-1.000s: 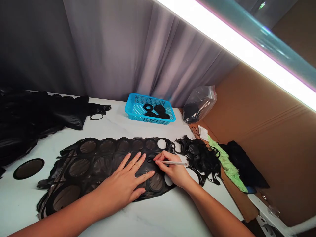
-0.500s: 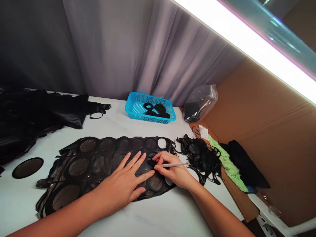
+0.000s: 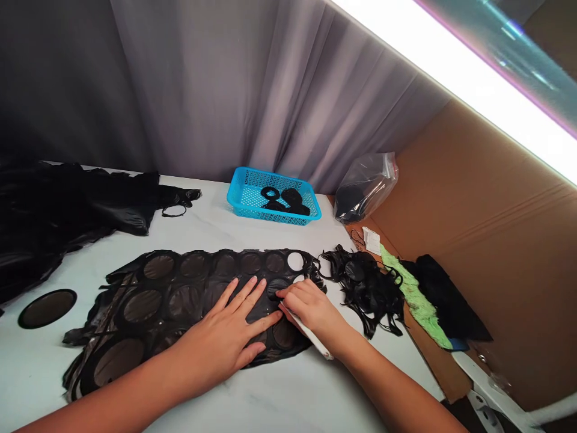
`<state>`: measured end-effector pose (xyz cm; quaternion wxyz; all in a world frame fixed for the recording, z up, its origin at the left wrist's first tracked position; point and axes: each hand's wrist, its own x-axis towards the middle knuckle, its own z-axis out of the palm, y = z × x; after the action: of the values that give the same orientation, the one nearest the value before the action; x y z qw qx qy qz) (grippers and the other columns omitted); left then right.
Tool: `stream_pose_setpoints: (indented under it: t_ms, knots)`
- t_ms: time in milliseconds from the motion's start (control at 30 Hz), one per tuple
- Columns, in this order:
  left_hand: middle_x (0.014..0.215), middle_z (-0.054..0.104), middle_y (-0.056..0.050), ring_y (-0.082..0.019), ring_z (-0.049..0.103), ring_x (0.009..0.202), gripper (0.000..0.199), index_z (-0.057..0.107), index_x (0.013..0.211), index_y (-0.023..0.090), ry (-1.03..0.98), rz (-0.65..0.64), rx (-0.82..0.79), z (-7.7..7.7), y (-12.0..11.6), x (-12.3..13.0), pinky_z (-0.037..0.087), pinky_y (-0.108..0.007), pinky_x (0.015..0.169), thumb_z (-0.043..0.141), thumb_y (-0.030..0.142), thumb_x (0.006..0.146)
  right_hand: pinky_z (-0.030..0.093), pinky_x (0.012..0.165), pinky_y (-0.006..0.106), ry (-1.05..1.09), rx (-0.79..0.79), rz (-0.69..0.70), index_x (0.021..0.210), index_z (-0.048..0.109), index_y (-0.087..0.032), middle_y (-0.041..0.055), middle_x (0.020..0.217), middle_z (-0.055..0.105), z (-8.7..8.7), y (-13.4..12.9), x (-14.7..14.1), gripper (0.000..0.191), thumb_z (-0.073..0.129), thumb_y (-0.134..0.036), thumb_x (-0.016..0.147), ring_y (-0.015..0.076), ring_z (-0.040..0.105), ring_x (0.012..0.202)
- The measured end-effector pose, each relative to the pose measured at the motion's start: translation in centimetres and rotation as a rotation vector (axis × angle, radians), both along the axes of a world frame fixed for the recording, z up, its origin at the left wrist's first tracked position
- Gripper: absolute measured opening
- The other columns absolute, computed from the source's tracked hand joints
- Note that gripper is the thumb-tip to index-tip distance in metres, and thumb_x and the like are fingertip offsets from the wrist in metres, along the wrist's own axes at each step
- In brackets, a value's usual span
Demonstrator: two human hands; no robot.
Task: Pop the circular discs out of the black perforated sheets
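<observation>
A thin black sheet (image 3: 211, 313) marked with rows of round outlines lies on the white table. My left hand (image 3: 234, 319) rests flat on it, fingers spread. Just right of those fingertips, my right hand (image 3: 311, 307) is closed around a slim white stick-like tool (image 3: 311, 337), whose rear end slants down toward me. The tool's tip is hidden at my right fingertips, beside a dark circle (image 3: 276, 288) in the sheet. White table shows through a round hole (image 3: 296, 261) near the sheet's upper right corner.
A blue basket (image 3: 238, 210) holding black rings stands behind the sheet. Black scraps (image 3: 365, 282) lie to the right, near a green cloth (image 3: 415, 294) and a clear plastic bag (image 3: 365, 186). At left are a black pile (image 3: 72, 210) and a dark disc (image 3: 47, 308).
My right hand has turned over, so the white tool swung from pointing right to slanting down toward me. My left hand stays put on the sheet.
</observation>
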<state>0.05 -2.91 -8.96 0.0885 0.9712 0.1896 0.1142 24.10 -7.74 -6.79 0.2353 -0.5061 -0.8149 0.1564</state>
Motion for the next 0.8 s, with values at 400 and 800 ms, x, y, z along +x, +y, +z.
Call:
stream_pose_setpoints:
  t_ms: [400,800]
  knots:
    - [0.164,0.017,-0.009,-0.038,0.023,0.147,0.066,0.034,0.150,0.041,-0.011,0.005,0.015,0.0,-0.1,0.0,0.022,-0.061,0.115,0.063,0.039,0.091,0.047,0.086,0.033,0.449,-0.255,-0.113,0.071,0.055,-0.021,0.0042,0.099,0.072,1.5,0.3,0.2,0.020,0.067,-0.013,0.085,0.0188,0.065,0.095]
    - [0.165,0.016,-0.008,-0.037,0.024,0.147,0.063,0.035,0.150,0.040,-0.042,0.001,0.027,-0.1,-0.1,0.0,0.021,-0.059,0.116,0.061,0.040,0.092,0.047,0.086,0.033,0.416,-0.187,-0.090,0.073,0.055,-0.021,0.0036,0.098,0.071,1.3,0.2,0.3,0.020,0.067,-0.013,0.086,0.0178,0.065,0.094]
